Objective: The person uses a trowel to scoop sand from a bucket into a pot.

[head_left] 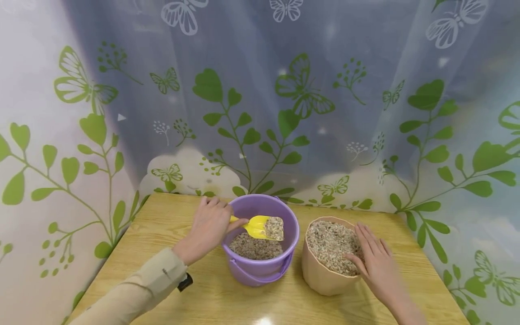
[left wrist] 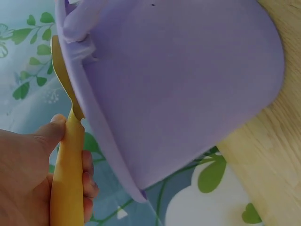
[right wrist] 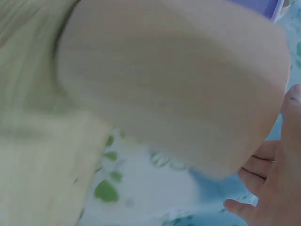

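My left hand (head_left: 210,225) grips the handle of a yellow toy shovel (head_left: 255,227), its thumb lying along the top. A heap of pale, coarse grains (head_left: 274,228) sits on the blade, which is over the mouth of a purple bucket (head_left: 248,274). More of the grains (head_left: 252,247) lie inside that bucket. To its right stands a beige faceted pot (head_left: 321,280), filled close to the rim with the same material. Fairly straight, the fingers of my right hand (head_left: 378,266) rest at the pot's right rim. In the right wrist view the pot's side (right wrist: 174,84) fills much of the frame.
Both containers stand on a light wooden table (head_left: 183,298). Behind and beside the table hangs a curtain (head_left: 252,104) printed with leaves and butterflies. The bucket's purple handle (head_left: 253,280) hangs down along its front. A dark band (head_left: 185,282) shows at the left wrist.
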The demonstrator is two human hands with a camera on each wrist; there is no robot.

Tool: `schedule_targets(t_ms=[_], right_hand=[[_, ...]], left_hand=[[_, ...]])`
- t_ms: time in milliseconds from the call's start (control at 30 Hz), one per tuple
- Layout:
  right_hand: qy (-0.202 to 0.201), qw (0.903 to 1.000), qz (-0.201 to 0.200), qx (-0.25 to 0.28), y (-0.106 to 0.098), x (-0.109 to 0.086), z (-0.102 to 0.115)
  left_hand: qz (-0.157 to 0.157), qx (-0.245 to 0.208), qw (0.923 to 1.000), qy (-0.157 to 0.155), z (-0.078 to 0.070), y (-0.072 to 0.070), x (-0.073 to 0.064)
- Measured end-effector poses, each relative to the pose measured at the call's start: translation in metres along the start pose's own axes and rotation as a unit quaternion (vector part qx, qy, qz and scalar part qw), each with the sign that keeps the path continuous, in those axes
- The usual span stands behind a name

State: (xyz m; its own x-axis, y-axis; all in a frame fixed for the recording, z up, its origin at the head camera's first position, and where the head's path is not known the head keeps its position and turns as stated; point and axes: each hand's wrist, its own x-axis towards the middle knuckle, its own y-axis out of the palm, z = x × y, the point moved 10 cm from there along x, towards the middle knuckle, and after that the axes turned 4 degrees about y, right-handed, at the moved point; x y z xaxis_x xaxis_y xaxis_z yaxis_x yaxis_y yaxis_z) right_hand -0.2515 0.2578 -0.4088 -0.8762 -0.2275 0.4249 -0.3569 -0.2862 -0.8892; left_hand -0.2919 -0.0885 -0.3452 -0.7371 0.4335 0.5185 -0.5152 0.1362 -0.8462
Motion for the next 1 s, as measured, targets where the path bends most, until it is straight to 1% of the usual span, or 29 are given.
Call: schedule_targets(t_ms=[100,167,300,500,667,867,1000], right_hand=[[0.028,0.9991,0.033,-0.002,0.004,-0.010,-0.021],[0.041,0.9982,0.045,0.006,0.006,-0.016,-0.032],[0.047,0.9977,0.046,0.021,0.008,-0.023,-0.044],[0.026,0.9994,0.022,0.008,0.009,-0.027,-0.047],[0.019,0.9997,0.006,0.013,0.006,-0.027,-0.045],[0.022,0.9993,0.021,0.022,0.007,-0.026,-0.045],[0.027,0.9989,0.032,0.022,0.009,-0.027,-0.047]], left_hand=[[-0.021,0.005,0.9996,0.016,-0.008,-0.006,0.007],[-0.026,0.005,0.9993,0.025,-0.014,-0.008,0.013],[-0.010,-0.005,0.9993,0.036,-0.029,-0.011,0.029],[0.016,-0.020,0.9984,0.051,-0.055,-0.012,0.052],[0.035,-0.031,0.9973,0.056,-0.080,-0.009,0.071],[0.078,-0.005,0.9949,0.064,-0.108,0.004,0.092],[0.083,0.010,0.9936,0.076,-0.127,0.011,0.104]])
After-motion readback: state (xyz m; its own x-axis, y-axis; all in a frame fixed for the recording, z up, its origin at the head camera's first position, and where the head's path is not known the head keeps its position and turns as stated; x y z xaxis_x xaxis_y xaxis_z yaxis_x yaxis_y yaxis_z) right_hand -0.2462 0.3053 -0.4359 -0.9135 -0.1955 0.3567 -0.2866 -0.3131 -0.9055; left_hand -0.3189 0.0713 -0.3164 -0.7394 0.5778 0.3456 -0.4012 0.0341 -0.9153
